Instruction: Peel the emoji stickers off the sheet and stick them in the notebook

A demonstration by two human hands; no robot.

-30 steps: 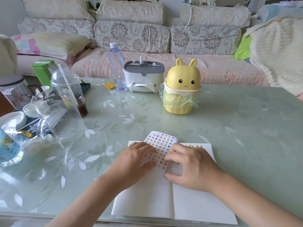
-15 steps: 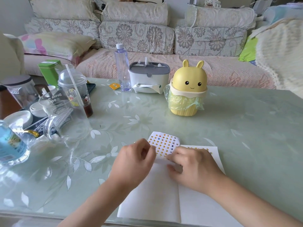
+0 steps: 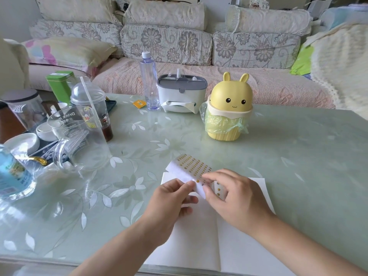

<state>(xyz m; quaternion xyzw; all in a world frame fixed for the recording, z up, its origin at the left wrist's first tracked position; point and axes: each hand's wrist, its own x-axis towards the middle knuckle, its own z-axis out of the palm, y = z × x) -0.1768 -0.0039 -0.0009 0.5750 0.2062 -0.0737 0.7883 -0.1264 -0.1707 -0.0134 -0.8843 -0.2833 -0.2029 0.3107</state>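
Notebook lies open flat at the near edge of the tabletop. Left hand fingers pinch the sticker sheet by its near end, holding it curled just above the left page. Right hand fingers are closed on the sheet's near edge beside one yellow sticker; can't tell if it's lifted. A few placed stickers sit on the right page.

Suggest: bend the backing away, catch the sticker's rim with a nail, peel low and slow, left holds the sheet taut.

Beyond: bunny bin and tissue box toward the far edge.
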